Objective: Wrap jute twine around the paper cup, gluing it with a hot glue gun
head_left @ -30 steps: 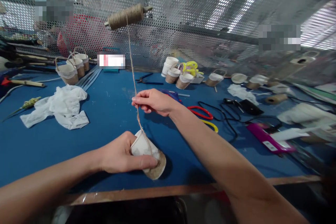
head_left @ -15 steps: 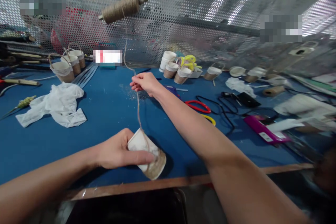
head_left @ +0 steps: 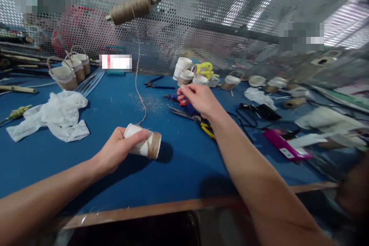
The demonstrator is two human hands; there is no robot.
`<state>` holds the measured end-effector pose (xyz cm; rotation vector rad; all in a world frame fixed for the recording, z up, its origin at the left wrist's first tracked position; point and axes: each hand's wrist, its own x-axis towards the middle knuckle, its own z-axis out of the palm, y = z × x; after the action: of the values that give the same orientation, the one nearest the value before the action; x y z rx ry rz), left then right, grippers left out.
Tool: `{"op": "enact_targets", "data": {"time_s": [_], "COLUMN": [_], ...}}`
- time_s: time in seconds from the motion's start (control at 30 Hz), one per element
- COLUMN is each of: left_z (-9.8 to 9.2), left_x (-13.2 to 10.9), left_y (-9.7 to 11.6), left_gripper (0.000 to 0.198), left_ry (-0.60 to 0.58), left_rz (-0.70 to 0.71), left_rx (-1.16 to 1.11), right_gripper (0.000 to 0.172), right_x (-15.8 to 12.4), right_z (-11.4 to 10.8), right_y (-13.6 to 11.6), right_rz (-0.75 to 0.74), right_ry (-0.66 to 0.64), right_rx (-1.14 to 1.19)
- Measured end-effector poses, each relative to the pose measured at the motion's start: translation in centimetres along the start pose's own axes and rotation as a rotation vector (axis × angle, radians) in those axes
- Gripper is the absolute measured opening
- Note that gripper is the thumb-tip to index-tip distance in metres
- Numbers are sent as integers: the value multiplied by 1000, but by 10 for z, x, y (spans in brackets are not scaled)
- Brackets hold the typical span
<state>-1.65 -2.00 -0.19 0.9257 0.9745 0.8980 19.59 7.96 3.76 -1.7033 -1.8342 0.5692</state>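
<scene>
My left hand (head_left: 117,150) is wrapped around a white paper cup (head_left: 135,147) tipped on its side, its thumb along the top. Brown jute twine (head_left: 154,145) is wound around the base end of the cup. From the cup's rim a slack strand (head_left: 137,65) runs up to a twine spool (head_left: 131,9) on a stick. My right hand (head_left: 198,98), its fingers bent and loosely apart, hovers over a blue glue gun (head_left: 172,97) with an orange trigger. Close below it lie scissors (head_left: 184,113) with a yellow handle, partly hidden by my forearm.
Pliers (head_left: 154,82) lie at the back. Finished twine-handled cups (head_left: 65,78) stand back left, and white cups (head_left: 183,68) at the back middle. Crumpled white lace (head_left: 56,113) lies left. A black cord (head_left: 242,123) and a purple item (head_left: 285,146) are on the right.
My right hand has let go of the twine strand and moved right, over the glue gun. My left hand has lifted the cup and shifted it left. The strand now hangs slack.
</scene>
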Motion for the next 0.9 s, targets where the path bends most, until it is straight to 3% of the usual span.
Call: {"op": "enact_targets", "data": {"time_s": [0.1,0.23,0.47,0.7,0.9], "left_z": [-2,-6,-14,-15,-15], "left_x": [0,2,12,15,18], "left_y": [0,0,-2,-5,-7], "left_gripper": [22,23,30,33,32], "left_ry": [25,72,165,175,142], "left_rz": [26,96,193,200,143], "left_rx": [33,133,286,340,385], "right_gripper": [28,25,27,8,14], "right_x": [16,34,38,2,-54], "right_z": [-8,-3,-5,-13,-23], "right_y": [26,45,52,30,-3], "right_rz": [143,281,368,269,158], "right_ry": [36,-92,-188,-64,-226], "right_rx": [-199,-359,-300,128,405]}}
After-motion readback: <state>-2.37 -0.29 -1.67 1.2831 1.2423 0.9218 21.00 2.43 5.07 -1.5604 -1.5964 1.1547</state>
